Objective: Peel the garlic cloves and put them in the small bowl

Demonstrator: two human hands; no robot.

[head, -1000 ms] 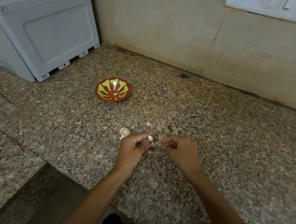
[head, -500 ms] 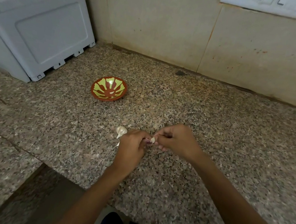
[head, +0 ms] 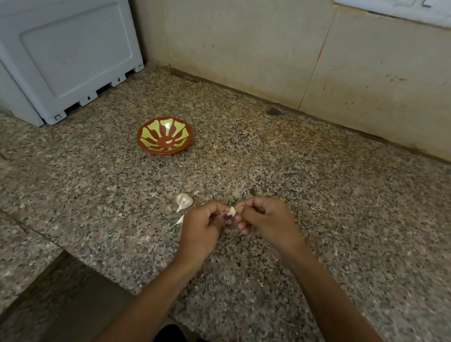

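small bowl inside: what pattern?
Small bowl: reddish-brown with yellow-green petal-like shapes fanning out from the centre. Head view, the only one.

Bare counter (head: 319, 185) up to bowl (head: 164, 139)

No readable text in view.

The small bowl (head: 164, 139) bears only a painted pattern of red-brown and yellow-green, with no letters. The grey plastic box (head: 52, 45) shows plain moulded panels without a label, and the white switch plate (head: 404, 5) on the wall carries no marking that can be made out. The speckled bench (head: 329, 217) has no print.
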